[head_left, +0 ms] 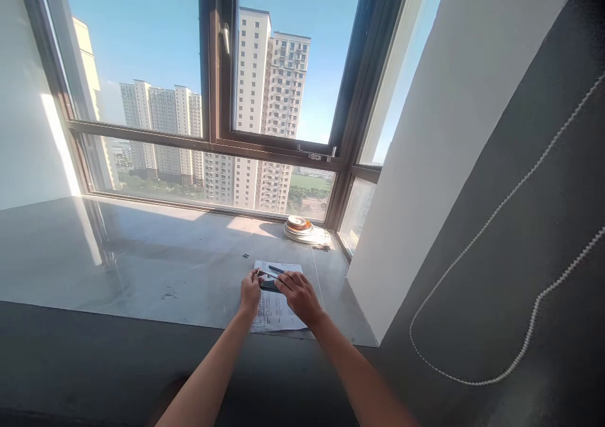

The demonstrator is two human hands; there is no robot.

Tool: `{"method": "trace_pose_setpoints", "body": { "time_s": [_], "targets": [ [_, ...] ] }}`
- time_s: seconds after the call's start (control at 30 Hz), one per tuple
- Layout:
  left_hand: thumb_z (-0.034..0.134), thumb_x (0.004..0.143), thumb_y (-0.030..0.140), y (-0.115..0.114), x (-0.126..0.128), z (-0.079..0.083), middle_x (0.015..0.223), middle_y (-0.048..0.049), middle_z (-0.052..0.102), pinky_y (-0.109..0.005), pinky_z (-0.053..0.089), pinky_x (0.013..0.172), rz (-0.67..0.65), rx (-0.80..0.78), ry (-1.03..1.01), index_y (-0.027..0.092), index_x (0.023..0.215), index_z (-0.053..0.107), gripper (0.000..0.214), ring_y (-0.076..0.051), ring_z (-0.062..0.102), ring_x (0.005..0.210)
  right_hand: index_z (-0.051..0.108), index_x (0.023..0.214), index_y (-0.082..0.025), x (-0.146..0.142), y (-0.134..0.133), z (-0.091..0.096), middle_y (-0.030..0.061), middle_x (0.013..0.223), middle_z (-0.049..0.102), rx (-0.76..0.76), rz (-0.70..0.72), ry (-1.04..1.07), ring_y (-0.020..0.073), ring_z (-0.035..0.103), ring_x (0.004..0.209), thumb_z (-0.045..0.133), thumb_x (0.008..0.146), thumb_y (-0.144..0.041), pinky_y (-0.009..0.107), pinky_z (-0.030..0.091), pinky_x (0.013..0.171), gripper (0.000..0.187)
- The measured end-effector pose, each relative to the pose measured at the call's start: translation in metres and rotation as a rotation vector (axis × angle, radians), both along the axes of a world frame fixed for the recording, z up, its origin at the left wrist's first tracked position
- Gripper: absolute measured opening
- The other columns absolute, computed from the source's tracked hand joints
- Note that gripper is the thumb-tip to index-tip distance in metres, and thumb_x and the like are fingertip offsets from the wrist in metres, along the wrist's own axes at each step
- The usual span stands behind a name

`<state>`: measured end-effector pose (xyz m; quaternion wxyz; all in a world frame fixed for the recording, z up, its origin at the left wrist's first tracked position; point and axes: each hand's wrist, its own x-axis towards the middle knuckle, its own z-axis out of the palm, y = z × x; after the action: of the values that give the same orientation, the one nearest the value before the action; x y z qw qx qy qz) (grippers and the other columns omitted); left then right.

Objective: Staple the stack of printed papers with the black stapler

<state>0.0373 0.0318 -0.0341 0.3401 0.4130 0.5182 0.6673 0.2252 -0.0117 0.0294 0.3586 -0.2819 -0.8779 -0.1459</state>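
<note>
Both my hands are over a printed paper sheet (pixel 278 317) on the windowsill. My right hand (pixel 299 293) is closed around a slim silver tool (pixel 269 274), its kind too small to tell, which points toward my left hand. My left hand (pixel 250 290) is closed in a pinch near the tool's tip, and whatever sits between its fingers is hidden. Just beneath the tool is a dark, flat object (pixel 270 286), partly covered by my hands. A thin dark stick-like piece (pixel 275 268) shows behind the tool.
Two small dark pieces (pixel 246 256) lie beyond the paper. Stacked round rolls or dishes (pixel 299 228) stand by the window corner, with dark scraps (pixel 322 247) in front. Dark bits (pixel 169 293) lie on the sill (pixel 142 250) at left. A beaded cord (pixel 472 241) hangs at right.
</note>
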Motion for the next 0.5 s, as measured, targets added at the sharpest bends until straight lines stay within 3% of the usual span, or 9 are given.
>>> {"method": "trace_pose_setpoints", "body": {
  "time_s": [0.1,0.17,0.33,0.5],
  "targets": [
    [0.052,0.097,0.047,-0.001,-0.002,-0.003,0.099,-0.0139,0.073,-0.035,0.057,0.065,-0.023,0.017,-0.019,0.017,0.107,0.069,0.035,-0.024,0.070,0.078,0.072,0.125,-0.022,0.003,-0.002,-0.012,0.0126,0.116,0.075,-0.183,-0.285,0.393,0.0309,0.066,0.110,0.057,0.095,-0.012,0.051,0.049,0.100,0.035],
    [0.053,0.097,0.041,0.000,-0.002,-0.002,0.102,-0.0141,0.073,-0.037,0.059,0.072,-0.011,0.026,-0.029,0.018,0.105,0.068,0.029,-0.024,0.071,0.084,0.074,0.117,-0.021,0.004,-0.004,-0.020,0.0127,0.110,0.076,-0.296,-0.393,0.532,0.0313,0.067,0.103,0.060,0.093,-0.016,0.050,0.048,0.096,0.029],
    [0.049,0.094,0.025,0.000,0.003,0.007,0.095,-0.0133,0.072,-0.039,0.060,0.077,0.019,-0.058,-0.038,0.016,0.097,0.065,0.018,-0.024,0.071,0.081,0.076,0.109,-0.024,0.007,-0.013,-0.029,0.0093,0.108,0.077,-0.416,-0.317,0.460,0.0305,0.066,0.105,0.064,0.083,-0.008,0.046,0.046,0.098,0.034],
    [0.042,0.092,0.028,-0.013,0.004,0.019,0.092,-0.0101,0.069,-0.034,0.057,0.071,0.149,-0.027,-0.021,0.018,0.098,0.064,0.025,-0.022,0.067,0.077,0.077,0.112,-0.023,0.016,-0.016,-0.028,0.0101,0.110,0.077,-0.537,-0.388,0.609,0.0318,0.066,0.105,0.068,0.080,-0.019,0.045,0.049,0.097,0.033]
  ]
}}
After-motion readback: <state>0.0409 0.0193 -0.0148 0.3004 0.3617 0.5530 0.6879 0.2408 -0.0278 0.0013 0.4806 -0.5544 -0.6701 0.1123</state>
